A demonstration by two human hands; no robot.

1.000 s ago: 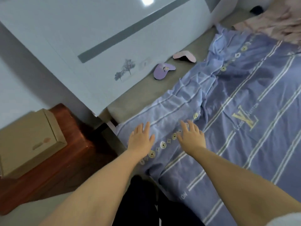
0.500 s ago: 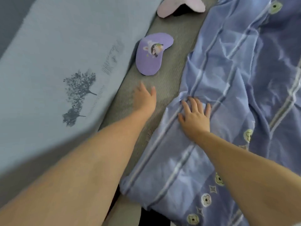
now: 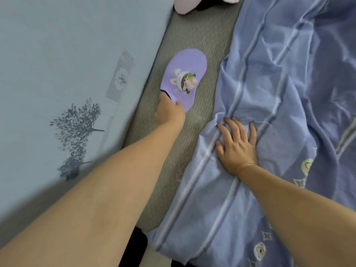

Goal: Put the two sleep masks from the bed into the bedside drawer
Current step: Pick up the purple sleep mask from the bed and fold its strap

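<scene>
The bare grey mattress strip forms an open lane between the pale headboard on its left and the bunched blue striped quilt on its right. The purple sleep mask lies mid-lane; a pink one, seemingly unobstructed, sits beyond.

purple mask: cartoon print, flat on grey mattress, near end pinched.
pink mask: at 12 o'clock, cropped.

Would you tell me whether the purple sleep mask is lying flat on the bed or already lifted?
Mostly flat: the purple sleep mask lies printed side up on the mattress, with the left hand pinching only its near end.
</scene>
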